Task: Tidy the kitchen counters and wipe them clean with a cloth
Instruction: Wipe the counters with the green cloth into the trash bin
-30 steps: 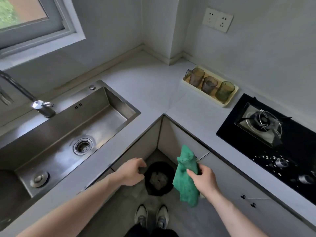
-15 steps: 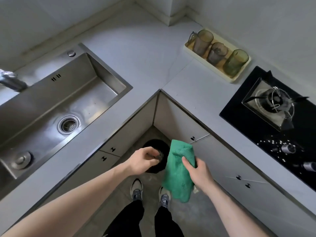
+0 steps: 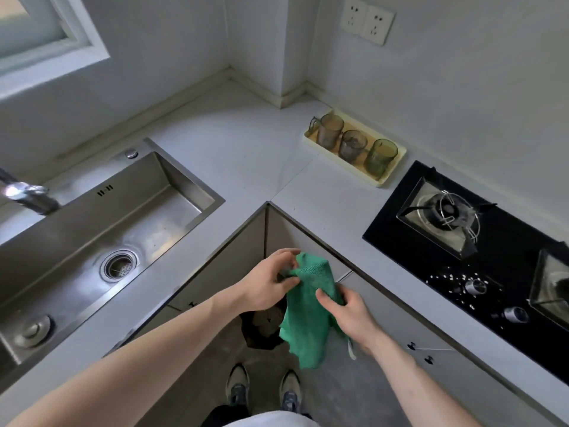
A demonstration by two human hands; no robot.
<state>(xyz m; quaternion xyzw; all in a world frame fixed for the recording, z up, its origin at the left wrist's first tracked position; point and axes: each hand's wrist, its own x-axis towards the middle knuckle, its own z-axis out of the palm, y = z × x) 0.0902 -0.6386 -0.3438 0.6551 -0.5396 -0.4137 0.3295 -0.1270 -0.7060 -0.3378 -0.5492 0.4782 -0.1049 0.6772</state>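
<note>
Now both hands raised, left hand (image 3: 267, 286), right hand (image 3: 351, 315) pinching green cloth (image 3: 308, 315).

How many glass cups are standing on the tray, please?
3, in a row on the cream tray: the left cup, the middle cup, the right cup, nearest the stove. None appears hidden.

Black bin (image 3: 261, 329) largely behind cloth (image 3: 308, 318) and left hand (image 3: 266, 286); faucet (image 3: 27, 197), second burner (image 3: 554, 288) edge-cropped.
</note>
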